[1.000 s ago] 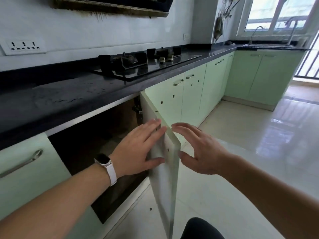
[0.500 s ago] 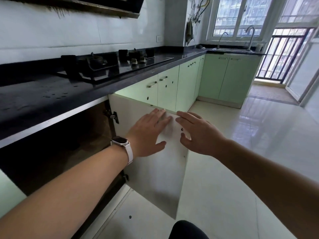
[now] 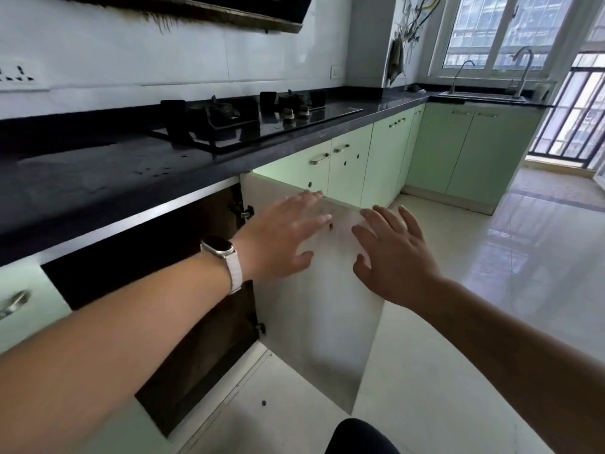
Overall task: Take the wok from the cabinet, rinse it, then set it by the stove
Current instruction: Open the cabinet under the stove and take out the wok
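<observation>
The cabinet door (image 3: 320, 322) under the counter stands wide open, its pale inner face turned toward me. My left hand (image 3: 281, 237), a white watch on its wrist, is spread flat against that face near the top edge. Just to the right, my right hand (image 3: 393, 257) hovers with fingers apart, holding nothing. The cabinet's inside (image 3: 170, 290) is dark and I see no wok in it. The black gas stove (image 3: 255, 122) sits on the dark counter (image 3: 82, 178) above. The sink (image 3: 484, 95) with two taps is at the far right under the window.
Green cabinet doors (image 3: 347, 172) run along the counter to the corner. A glossy pale tiled floor (image 3: 491, 290) spreads to the right. A range hood (image 3: 196, 8) hangs above the stove. A dark knee or shoe (image 3: 360, 437) shows at the bottom edge.
The cabinet door has swung from half open to wide open, with my left hand pushing on its inner face. My view has turned right, bringing the sink and window in.
</observation>
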`<state>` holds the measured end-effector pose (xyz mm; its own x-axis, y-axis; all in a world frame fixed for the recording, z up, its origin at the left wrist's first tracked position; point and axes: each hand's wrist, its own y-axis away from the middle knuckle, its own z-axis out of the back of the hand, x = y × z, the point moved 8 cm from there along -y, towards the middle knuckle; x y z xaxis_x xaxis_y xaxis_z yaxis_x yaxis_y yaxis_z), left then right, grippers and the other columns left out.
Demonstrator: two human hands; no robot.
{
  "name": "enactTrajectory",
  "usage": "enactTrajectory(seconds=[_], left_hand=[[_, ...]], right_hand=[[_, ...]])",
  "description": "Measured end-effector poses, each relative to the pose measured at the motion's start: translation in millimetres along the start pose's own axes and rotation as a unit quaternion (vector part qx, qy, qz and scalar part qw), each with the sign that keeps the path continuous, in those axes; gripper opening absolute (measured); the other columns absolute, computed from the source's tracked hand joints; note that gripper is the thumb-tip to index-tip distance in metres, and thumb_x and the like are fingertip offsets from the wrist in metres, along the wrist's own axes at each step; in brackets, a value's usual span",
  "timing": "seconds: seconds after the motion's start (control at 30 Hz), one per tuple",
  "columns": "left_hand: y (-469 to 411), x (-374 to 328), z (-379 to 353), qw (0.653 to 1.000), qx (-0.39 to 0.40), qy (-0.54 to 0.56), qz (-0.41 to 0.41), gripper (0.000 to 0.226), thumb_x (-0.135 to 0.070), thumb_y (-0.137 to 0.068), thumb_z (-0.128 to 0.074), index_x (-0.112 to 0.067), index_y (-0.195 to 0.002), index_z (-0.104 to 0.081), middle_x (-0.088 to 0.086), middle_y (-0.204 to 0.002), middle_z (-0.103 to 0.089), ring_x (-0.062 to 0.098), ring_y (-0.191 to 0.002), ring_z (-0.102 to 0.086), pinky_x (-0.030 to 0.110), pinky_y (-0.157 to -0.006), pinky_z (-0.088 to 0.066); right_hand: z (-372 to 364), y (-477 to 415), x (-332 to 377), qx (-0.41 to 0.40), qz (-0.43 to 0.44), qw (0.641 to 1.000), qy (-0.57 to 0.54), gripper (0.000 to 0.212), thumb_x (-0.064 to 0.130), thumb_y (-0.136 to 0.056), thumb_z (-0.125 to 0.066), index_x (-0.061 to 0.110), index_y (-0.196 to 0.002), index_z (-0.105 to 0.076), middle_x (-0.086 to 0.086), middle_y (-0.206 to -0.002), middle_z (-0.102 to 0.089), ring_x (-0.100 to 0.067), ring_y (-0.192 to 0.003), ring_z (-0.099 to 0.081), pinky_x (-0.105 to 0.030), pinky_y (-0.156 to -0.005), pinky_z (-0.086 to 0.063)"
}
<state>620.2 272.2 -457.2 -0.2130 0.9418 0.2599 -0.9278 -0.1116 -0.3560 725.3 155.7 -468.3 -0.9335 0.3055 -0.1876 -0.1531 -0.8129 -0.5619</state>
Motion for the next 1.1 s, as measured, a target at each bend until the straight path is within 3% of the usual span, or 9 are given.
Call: enactTrajectory(seconds=[0.1,0.2,0.3,0.4,0.57,0.67,0.9,1.1], left_hand=[[32,41,20,0.997,0.015,-0.065,0.033,0.068,-0.048,-0.094,-0.049,-0.023,-0.153,-0.028,0.010,-0.164,-0.012,0.027,-0.151,-0.014,0.046,-0.121,-0.017],[71,76,37,0.992,0.029,-0.107,0.057,0.064,-0.040,-0.089,-0.058,-0.017,-0.146,-0.043,0.016,-0.157,-0.032,0.032,-0.145,-0.030,0.051,-0.116,-0.030],[110,110,48,0.981,0.064,-0.167,0.080,0.062,-0.039,-0.086,-0.059,-0.015,-0.142,-0.048,0.017,-0.151,-0.042,0.035,-0.140,-0.038,0.052,-0.112,-0.035],[144,140,62,0.966,0.090,-0.216,0.112,0.063,-0.040,-0.087,-0.056,-0.019,-0.145,-0.044,0.016,-0.153,-0.039,0.034,-0.142,-0.034,0.050,-0.113,-0.031],[184,180,75,0.933,0.156,-0.287,0.152,0.071,-0.043,-0.093,-0.043,-0.025,-0.156,-0.018,0.011,-0.164,-0.017,0.029,-0.149,-0.019,0.046,-0.118,-0.022],[199,195,76,0.925,0.189,-0.293,0.148,0.075,-0.044,-0.095,-0.040,-0.027,-0.157,-0.002,0.008,-0.165,-0.014,0.027,-0.150,-0.018,0.043,-0.118,-0.023],[195,194,71,0.943,0.155,-0.276,0.101,0.072,-0.031,-0.089,-0.051,-0.016,-0.155,-0.026,0.010,-0.154,-0.041,0.030,-0.133,-0.046,0.046,-0.100,-0.046],[195,197,68,0.957,0.133,-0.241,0.097,0.068,-0.031,-0.092,-0.048,-0.018,-0.155,-0.025,0.010,-0.155,-0.041,0.030,-0.125,-0.054,0.045,-0.083,-0.055]], right_hand=[[-4,-11,36,0.005,0.031,0.999,-0.043,0.045,0.027,-0.072,-0.072,0.012,-0.115,-0.070,-0.015,-0.130,-0.063,-0.036,-0.125,-0.058,-0.058,-0.111,-0.035],[-16,-24,72,0.043,0.060,0.994,-0.084,0.046,0.029,-0.078,-0.070,0.012,-0.120,-0.067,-0.015,-0.133,-0.062,-0.036,-0.125,-0.059,-0.058,-0.110,-0.037],[-29,-38,106,0.080,0.084,0.986,-0.116,0.048,0.033,-0.088,-0.064,0.015,-0.132,-0.060,-0.011,-0.144,-0.055,-0.032,-0.134,-0.052,-0.051,-0.116,-0.031],[-42,-51,140,0.099,0.109,0.981,-0.123,0.049,0.038,-0.096,-0.053,0.020,-0.142,-0.050,-0.003,-0.151,-0.047,-0.025,-0.140,-0.043,-0.041,-0.118,-0.025],[-71,-70,188,0.134,0.153,0.968,-0.147,0.053,0.046,-0.098,-0.043,0.025,-0.147,-0.043,0.003,-0.150,-0.046,-0.022,-0.138,-0.044,-0.039,-0.113,-0.033],[-89,-80,212,0.159,0.179,0.958,-0.158,0.057,0.048,-0.097,-0.046,0.024,-0.149,-0.042,0.000,-0.152,-0.043,-0.025,-0.141,-0.039,-0.040,-0.114,-0.032],[-124,-104,260,0.183,0.224,0.941,-0.178,0.058,0.048,-0.098,-0.047,0.025,-0.151,-0.040,-0.003,-0.156,-0.039,-0.025,-0.146,-0.033,-0.042,-0.117,-0.029],[-159,-136,299,0.185,0.239,0.934,-0.192,0.063,0.051,-0.096,-0.050,0.024,-0.152,-0.039,-0.005,-0.154,-0.043,-0.026,-0.139,-0.042,-0.041,-0.113,-0.035]])
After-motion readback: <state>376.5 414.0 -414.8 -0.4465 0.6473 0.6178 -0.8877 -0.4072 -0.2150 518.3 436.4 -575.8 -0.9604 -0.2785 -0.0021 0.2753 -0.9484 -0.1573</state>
